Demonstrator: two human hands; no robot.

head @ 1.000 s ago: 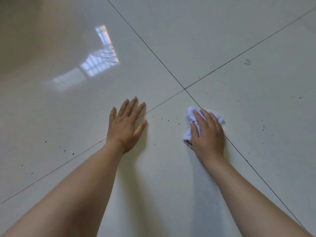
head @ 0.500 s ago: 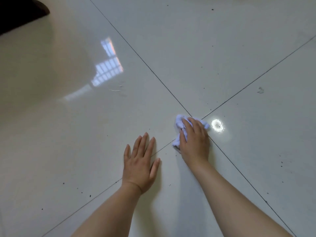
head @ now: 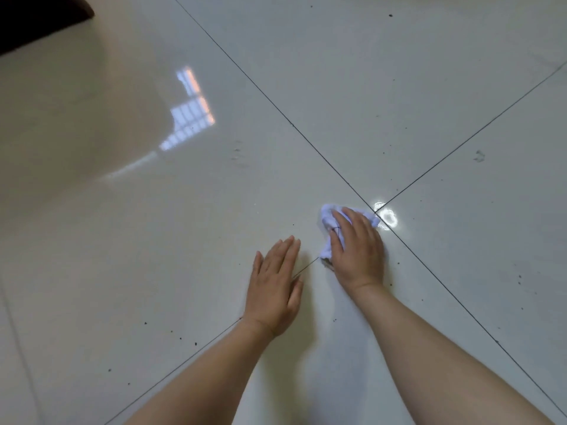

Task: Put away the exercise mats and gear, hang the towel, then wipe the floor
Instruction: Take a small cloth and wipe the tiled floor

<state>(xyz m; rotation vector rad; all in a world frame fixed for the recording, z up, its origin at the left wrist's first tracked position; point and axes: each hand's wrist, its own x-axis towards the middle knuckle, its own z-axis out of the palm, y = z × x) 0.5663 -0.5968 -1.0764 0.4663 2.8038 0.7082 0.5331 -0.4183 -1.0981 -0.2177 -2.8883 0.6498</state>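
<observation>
A small crumpled white cloth (head: 327,220) lies on the glossy pale tile floor (head: 399,87), just left of where the dark grout lines cross. My right hand (head: 358,251) lies on top of it, fingers spread fairly straight and pressing it down; most of the cloth is hidden beneath the palm. To its left, my left hand (head: 276,283) rests flat on the tile, fingers together and extended, with nothing in it. The two hands are close but apart.
Small dark specks of dirt dot the tiles, several near my left forearm (head: 196,343) and to the right (head: 520,279). A dark object (head: 36,19) fills the far left corner. A window reflection (head: 190,111) and a lamp glare (head: 387,216) shine on the floor.
My right hand has slid the cloth left and forward, toward the grout crossing. My left hand has shifted right, closer to it, and its fingers have drawn together. The view has tilted up.
</observation>
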